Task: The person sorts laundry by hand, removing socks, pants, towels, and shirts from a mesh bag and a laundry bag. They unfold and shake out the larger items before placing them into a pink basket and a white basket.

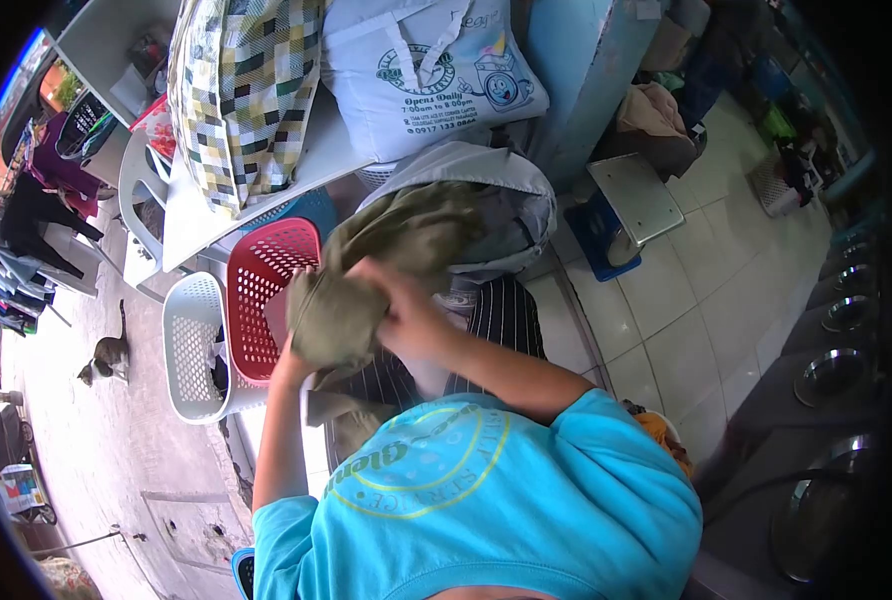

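Observation:
An olive-green garment (336, 315) is bunched in front of my body, and part of it lies over the opening of a grey-white bag (526, 210). My right hand (398, 310) is closed on the garment's near part, slightly blurred. Cloth covers most of my left hand (291, 355), which is at the garment's left side; its fingers are hidden. Below the hands, a loose end of olive cloth hangs over my dark striped legwear (506, 315).
A red basket (251, 305) and a white basket (191, 345) stand left. Above are a checkered bag (246, 100) and a white printed bag (431, 80) on a white table (201, 225). A metal-topped scale (636, 198) stands right; a cat (111, 355) is far left.

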Tool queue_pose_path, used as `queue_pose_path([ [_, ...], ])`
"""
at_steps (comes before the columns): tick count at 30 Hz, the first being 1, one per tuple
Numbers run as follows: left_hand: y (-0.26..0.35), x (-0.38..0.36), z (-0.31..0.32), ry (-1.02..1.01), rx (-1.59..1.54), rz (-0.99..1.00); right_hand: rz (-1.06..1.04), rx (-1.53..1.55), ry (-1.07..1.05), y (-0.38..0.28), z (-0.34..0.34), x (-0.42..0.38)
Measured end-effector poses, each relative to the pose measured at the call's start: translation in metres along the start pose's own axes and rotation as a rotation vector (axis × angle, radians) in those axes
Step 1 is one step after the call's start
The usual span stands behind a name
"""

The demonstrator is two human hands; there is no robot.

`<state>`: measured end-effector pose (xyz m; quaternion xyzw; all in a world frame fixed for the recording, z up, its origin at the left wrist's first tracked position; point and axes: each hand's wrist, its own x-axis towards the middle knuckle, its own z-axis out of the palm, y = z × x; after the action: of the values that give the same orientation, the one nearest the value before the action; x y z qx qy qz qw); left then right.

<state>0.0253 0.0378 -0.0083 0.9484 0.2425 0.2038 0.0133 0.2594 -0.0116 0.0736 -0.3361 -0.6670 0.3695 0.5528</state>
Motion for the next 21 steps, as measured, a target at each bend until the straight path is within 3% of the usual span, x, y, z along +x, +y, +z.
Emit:
queue_pose_path([
  [2,0.011,-0.002,0.002,0.011,0.005,-0.023,-0.179,-0.006,-0.058,-0.01,0.031,-0.021],
  [4,0.057,-0.044,0.003,0.022,0.02,-0.064,-0.118,0.178,-0.532,-0.046,0.034,-0.012],
  [5,0.048,-0.016,0.005,0.032,0.032,-0.084,-0.152,0.205,-0.613,-0.043,0.038,-0.009],
  [6,0.054,-0.044,-0.002,0.042,0.045,-0.106,-0.154,0.21,-0.617,-0.044,0.035,-0.005],
  [8,0.072,-0.06,-0.007,0.066,0.077,-0.153,-0.41,0.09,-0.464,-0.045,0.024,0.011],
  [10,0.047,-0.028,-0.01,0.088,0.11,-0.213,-0.381,-0.073,-0.329,-0.037,0.015,0.019],
  [12,0.043,-0.027,-0.018,0.107,0.146,-0.277,-0.394,-0.454,-0.114,-0.03,-0.005,0.021],
  [14,0.053,-0.059,-0.031,0.129,0.189,-0.34,-0.294,-0.374,0.166,0.003,-0.01,0.028],
  [16,0.064,-0.078,-0.041,0.153,0.232,-0.405,-0.043,-0.301,0.195,0.063,0.006,0.021],
  [18,0.01,-0.039,-0.053,0.175,0.277,-0.467,0.319,0.186,-0.246,0.057,0.032,0.016],
  [20,-0.006,-0.026,-0.061,0.199,0.319,-0.528,0.104,-0.019,-0.468,0.07,0.081,0.003],
  [21,-0.004,-0.033,-0.066,0.208,0.338,-0.558,0.148,0.169,-0.586,0.069,0.098,-0.002],
])
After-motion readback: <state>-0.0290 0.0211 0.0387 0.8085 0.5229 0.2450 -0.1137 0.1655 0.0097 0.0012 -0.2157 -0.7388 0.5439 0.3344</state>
